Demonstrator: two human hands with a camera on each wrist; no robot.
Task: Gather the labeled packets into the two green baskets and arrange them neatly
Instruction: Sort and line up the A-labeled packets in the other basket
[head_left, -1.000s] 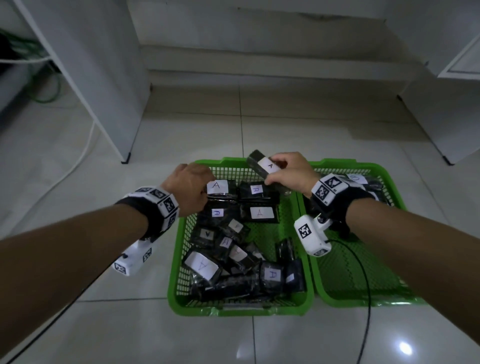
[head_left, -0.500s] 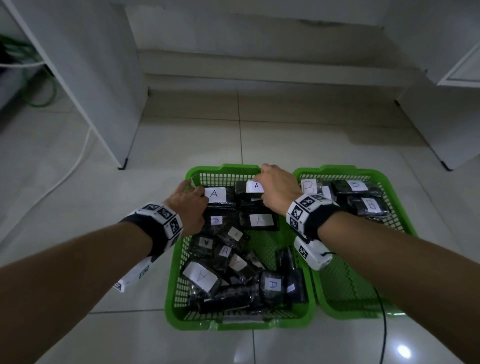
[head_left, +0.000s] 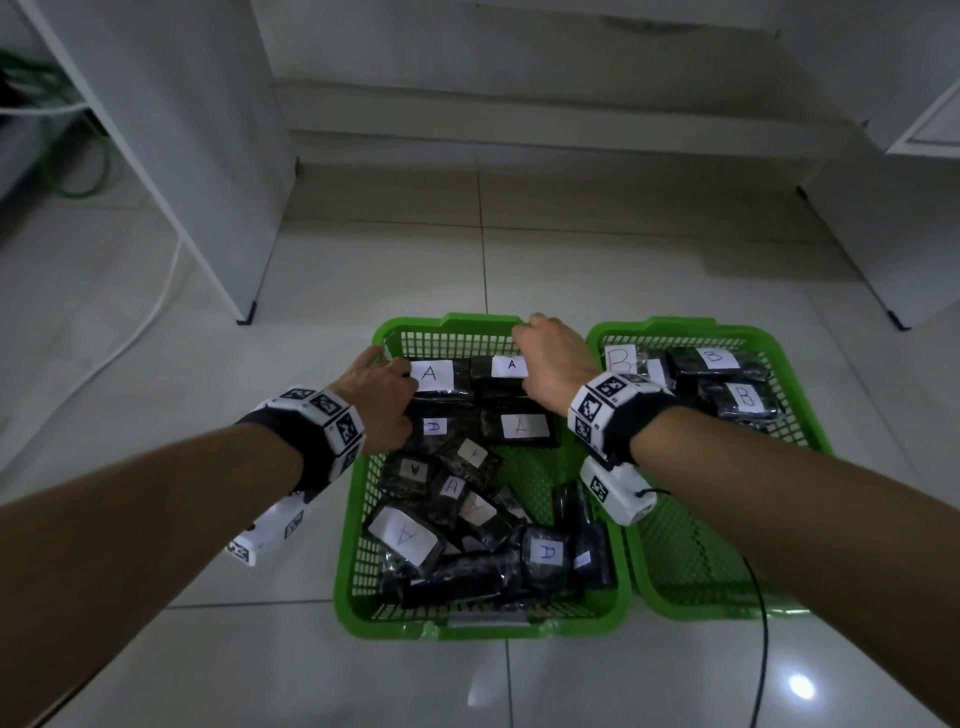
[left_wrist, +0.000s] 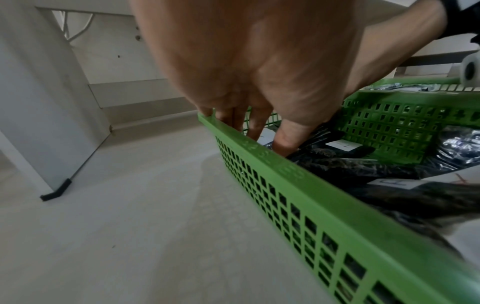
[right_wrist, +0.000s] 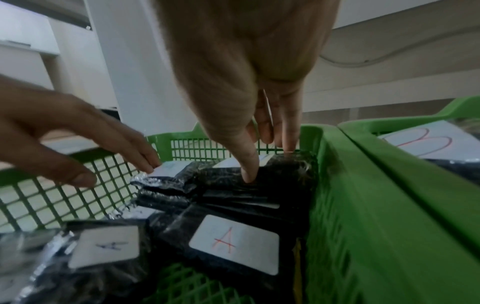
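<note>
Two green baskets stand side by side on the tiled floor. The left basket (head_left: 467, 630) holds several black packets labelled A, some in rows at the far end and a loose heap (head_left: 467, 535) at the near end. The right basket (head_left: 727, 614) holds B packets (head_left: 719, 364) at its far end. My right hand (head_left: 553, 358) grips a small-label A packet (head_left: 506, 366) lying at the far right of the left basket, thumb (right_wrist: 245, 170) on its near edge and fingers on its far edge. My left hand (head_left: 382, 395) rests straight fingers on the neighbouring A packet (head_left: 436, 376) in the far left corner.
A white cabinet panel with a black foot (head_left: 245, 314) stands on the floor left of the baskets, with a white cable (head_left: 161, 291) beside it. Another white cabinet (head_left: 909, 260) is at the right. A black cord (head_left: 763, 649) trails over the right basket's near rim.
My right hand has lowered the A packet from above the basket's far rim into the far right slot of the left basket. The left hand has shifted to the far left corner.
</note>
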